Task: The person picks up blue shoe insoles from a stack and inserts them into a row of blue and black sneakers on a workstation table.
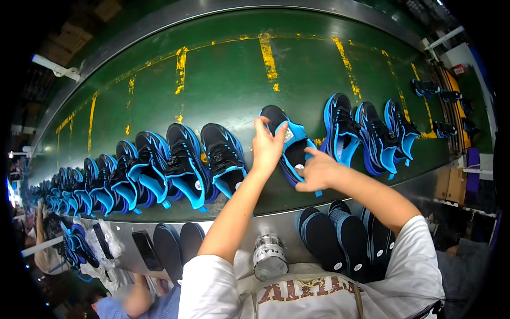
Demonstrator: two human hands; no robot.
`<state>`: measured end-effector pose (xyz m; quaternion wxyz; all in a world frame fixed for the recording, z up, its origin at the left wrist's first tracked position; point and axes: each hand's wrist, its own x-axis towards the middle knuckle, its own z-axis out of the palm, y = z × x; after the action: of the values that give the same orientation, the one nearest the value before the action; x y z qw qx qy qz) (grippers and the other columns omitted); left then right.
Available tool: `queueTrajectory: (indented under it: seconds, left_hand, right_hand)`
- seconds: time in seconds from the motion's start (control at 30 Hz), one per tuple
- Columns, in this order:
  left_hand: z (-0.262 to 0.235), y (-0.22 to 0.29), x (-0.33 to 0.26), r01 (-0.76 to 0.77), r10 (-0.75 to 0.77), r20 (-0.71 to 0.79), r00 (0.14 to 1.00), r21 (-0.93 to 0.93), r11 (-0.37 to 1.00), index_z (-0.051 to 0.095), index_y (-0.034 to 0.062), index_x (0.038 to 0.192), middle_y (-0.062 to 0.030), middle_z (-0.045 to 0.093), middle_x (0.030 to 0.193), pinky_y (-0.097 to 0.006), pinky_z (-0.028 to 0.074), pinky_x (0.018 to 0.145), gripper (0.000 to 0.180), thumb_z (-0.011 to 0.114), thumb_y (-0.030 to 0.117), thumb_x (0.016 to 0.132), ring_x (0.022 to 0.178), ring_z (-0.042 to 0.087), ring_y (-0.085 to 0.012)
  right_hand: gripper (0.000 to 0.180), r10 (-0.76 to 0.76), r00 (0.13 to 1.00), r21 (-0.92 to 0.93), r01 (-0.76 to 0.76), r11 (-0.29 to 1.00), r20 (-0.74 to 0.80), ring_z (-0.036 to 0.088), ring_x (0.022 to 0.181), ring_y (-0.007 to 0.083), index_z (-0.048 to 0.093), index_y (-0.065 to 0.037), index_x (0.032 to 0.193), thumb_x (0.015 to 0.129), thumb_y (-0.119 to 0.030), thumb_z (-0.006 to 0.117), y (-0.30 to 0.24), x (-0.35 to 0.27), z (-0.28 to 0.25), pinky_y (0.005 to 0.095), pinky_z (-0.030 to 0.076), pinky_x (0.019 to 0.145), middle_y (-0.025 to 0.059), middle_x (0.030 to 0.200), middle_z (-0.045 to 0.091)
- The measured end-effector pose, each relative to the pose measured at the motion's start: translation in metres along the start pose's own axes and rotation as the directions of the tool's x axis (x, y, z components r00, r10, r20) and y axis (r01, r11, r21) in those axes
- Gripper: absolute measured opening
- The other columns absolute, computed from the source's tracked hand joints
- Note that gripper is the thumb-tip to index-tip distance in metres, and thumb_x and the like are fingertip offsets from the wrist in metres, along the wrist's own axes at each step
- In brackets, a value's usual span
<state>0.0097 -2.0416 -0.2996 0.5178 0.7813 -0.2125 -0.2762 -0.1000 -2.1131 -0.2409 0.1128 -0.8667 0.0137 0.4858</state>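
A black and blue sneaker point(274, 115) lies on the green conveyor belt in front of me, toe pointing away. My left hand point(269, 148) is closed around its front part, thumb near the pulled-up blue tongue point(295, 133). At the opening, my right hand point(325, 171) grips the collar and heel with bent fingers; some fingertips reach inside and are partly hidden. A dark insole with a small white round sticker shows inside. Beside my left forearm stands a similar sneaker point(221, 151), and to the right of my hands another sneaker point(340, 125).
A long row of sneakers point(151, 159) runs leftward along the green belt point(228, 80). Stacks of black insoles point(321, 236) lie on the metal ledge point(223, 226) near me, with a tape-wrapped roll point(270, 258) and a phone point(146, 250). Another person's arm point(137, 297) is at lower left.
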Motion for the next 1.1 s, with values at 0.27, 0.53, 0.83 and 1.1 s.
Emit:
queueTrajectory:
  seconds: [0.27,0.53,0.83,1.1]
  left_hand:
    - [0.0,-0.003,0.011,-0.727,0.636,0.41,0.654,0.573,0.379,0.046,0.0053,0.083,-0.0095,0.048,0.072,-0.039,0.044,0.055,0.024,0.063,0.016,0.07,0.063,0.056,-0.0279]
    - [-0.008,0.012,-0.036,-0.727,0.534,0.556,0.637,0.665,0.174,0.047,0.0071,0.078,-0.0074,0.047,0.072,-0.036,0.044,0.056,0.017,0.059,0.016,0.072,0.063,0.055,-0.0237]
    - [-0.008,0.012,0.002,-0.724,0.348,0.648,0.678,0.67,0.164,0.051,0.0044,0.078,-0.0134,0.057,0.076,-0.038,0.046,0.059,0.009,0.051,0.013,0.075,0.069,0.059,-0.0292]
    - [-0.043,0.051,0.003,0.006,0.098,0.436,0.894,-0.23,0.973,0.052,0.0034,0.087,0.0043,0.045,0.063,-0.018,0.028,0.044,0.017,0.041,0.017,0.087,0.049,0.03,-0.0027]
  right_hand:
    - [0.04,0.125,0.578,0.173,0.029,0.984,-0.806,0.049,0.102,0.0243,0.056,0.001,0.102,0.078,-0.029,0.05,-0.015,-0.007,0.077,0.0418,0.021,0.101,0.0143,0.093,0.058]
    - [0.038,0.396,0.407,0.413,-0.048,0.909,-0.823,0.046,0.095,0.029,0.052,-0.008,0.113,0.076,-0.017,0.06,-0.056,-0.043,0.138,0.0413,0.036,0.083,0.0138,0.099,0.048]
    - [0.048,0.473,0.33,0.513,0.042,0.857,-0.817,0.046,0.099,0.0312,0.045,-0.007,0.122,0.078,-0.022,0.058,-0.059,-0.055,0.126,0.0405,0.035,0.086,0.0148,0.106,0.048]
    - [0.047,0.701,0.331,0.697,-0.155,0.7,-0.631,0.046,0.102,0.0373,0.052,-0.012,0.116,0.073,-0.024,0.065,-0.066,-0.153,0.238,0.0415,0.039,0.086,0.0191,0.116,0.043]
